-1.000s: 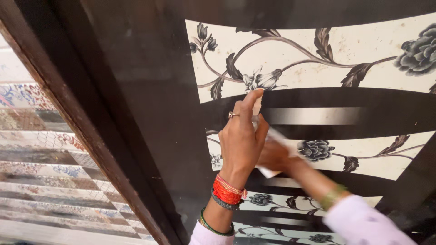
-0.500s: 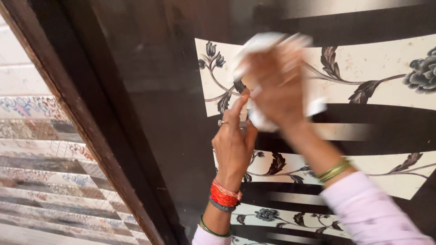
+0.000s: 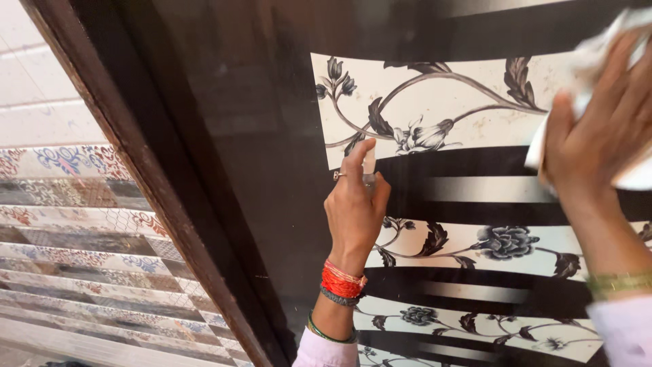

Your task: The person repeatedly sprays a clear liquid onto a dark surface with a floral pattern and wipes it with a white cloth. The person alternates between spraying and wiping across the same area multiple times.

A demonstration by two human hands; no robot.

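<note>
A home; dark wooden door frame (image 3: 136,170), patterned wall tiles (image 3: 75,224), floral-printed glass panel (image 3: 435,109).

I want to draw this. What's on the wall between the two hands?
In the head view, between the left hand and right hand lies glossy black-striped panel with a printed flower.

We see a small spray bottle (image 3: 369,163), pale and mostly hidden, upright near the frame's centre, its top under a fingertip. At the upper right edge, a white cloth (image 3: 585,47) lies crumpled flat against the black-and-white floral glass panel (image 3: 475,115).
</note>
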